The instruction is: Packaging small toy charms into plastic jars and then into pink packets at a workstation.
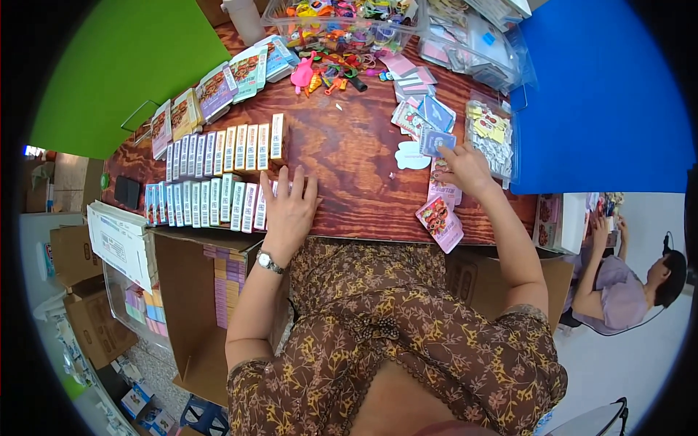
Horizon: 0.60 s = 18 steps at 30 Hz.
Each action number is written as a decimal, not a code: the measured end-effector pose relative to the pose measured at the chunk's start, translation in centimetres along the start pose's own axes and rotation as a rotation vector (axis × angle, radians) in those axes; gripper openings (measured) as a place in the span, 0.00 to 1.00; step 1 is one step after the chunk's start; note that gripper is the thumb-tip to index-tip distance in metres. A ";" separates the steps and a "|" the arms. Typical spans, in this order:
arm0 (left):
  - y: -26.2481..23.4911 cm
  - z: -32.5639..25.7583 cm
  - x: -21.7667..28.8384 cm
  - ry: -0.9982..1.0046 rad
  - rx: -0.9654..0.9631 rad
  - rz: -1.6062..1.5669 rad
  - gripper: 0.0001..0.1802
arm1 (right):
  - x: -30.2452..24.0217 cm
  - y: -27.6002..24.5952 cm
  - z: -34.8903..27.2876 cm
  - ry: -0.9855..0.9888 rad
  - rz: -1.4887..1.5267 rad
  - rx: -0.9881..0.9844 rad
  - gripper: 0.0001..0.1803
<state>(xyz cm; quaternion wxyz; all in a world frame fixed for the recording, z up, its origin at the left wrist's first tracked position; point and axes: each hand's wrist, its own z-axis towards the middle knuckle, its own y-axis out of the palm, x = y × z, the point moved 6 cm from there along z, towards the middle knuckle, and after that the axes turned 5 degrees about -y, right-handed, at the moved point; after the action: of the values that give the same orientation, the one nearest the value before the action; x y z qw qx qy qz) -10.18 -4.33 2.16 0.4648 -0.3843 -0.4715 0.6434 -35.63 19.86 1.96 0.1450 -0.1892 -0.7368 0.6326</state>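
Note:
My left hand point(289, 200) lies on the table with its fingers spread, touching the near end of a row of small upright boxes point(211, 203). Behind that row stands a second row of boxes point(218, 152), purple to orange. My right hand point(467, 171) has its bent fingertips on the corner of a small blue notebook point(435, 142). The notebook rests over a loose pile of small notebooks and cards point(422, 115). Beside it lies a white cloud-shaped piece point(412, 155). Under and below the right hand are pink printed packets point(441, 224), one near the table's front edge.
Clear bins of colourful small toys point(349, 33), bagged items point(472, 51) and yellow-and-white pieces point(493, 138) stand at the back and right. Flat printed cartons point(218, 91) lean at the left. An open cardboard box point(189, 291) sits below the front edge. Another person point(618, 283) works at right.

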 end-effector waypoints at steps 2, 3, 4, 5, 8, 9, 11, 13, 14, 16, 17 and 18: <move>0.0 -0.1 -0.1 -0.003 -0.005 0.003 0.24 | -0.3 -0.5 0.4 -0.005 0.020 -0.005 0.33; -0.1 -0.2 -0.1 -0.019 -0.028 -0.017 0.27 | -0.1 -1.2 0.5 0.038 0.170 0.030 0.32; -0.4 -0.2 -0.2 -0.037 -0.052 -0.036 0.31 | -0.1 -2.1 0.7 0.078 0.320 0.065 0.31; -0.8 0.0 -0.1 -0.041 -0.052 -0.031 0.31 | -0.3 -2.8 1.0 0.072 0.322 0.067 0.31; -2.6 0.9 1.3 0.016 0.040 -0.232 0.48 | 0.3 -4.7 1.8 0.111 0.771 0.440 0.25; -2.9 1.7 2.4 0.014 0.042 -0.229 0.48 | -0.4 -4.1 2.1 0.107 0.771 0.443 0.25; -4.7 2.9 4.5 0.081 0.218 -0.854 0.60 | -4.6 -1.8 3.0 0.075 1.542 0.217 0.23; -3.0 3.3 6.2 0.087 0.247 -0.969 0.70 | -9.1 -0.1 3.4 0.075 1.663 0.055 0.22; -2.3 3.3 6.4 0.037 0.288 -1.049 0.68 | -11.6 0.2 3.1 0.146 1.853 -0.046 0.22; -2.0 3.7 6.6 0.041 0.261 -1.099 0.66 | -14.4 0.9 2.6 0.168 2.084 -0.196 0.22; -1.8 3.9 6.8 0.043 0.230 -1.152 0.64 | -14.1 1.2 2.6 0.172 2.084 -0.191 0.22; -2.3 3.8 6.8 0.007 0.334 -1.123 0.56 | -14.0 1.4 2.5 0.110 2.002 -0.250 0.22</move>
<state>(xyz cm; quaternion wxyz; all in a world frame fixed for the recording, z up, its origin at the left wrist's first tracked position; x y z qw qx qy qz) -15.04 1.49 4.96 0.7904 0.0004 -0.4936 0.3628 -24.26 11.38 0.59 -0.4398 -0.7633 -0.2923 0.3721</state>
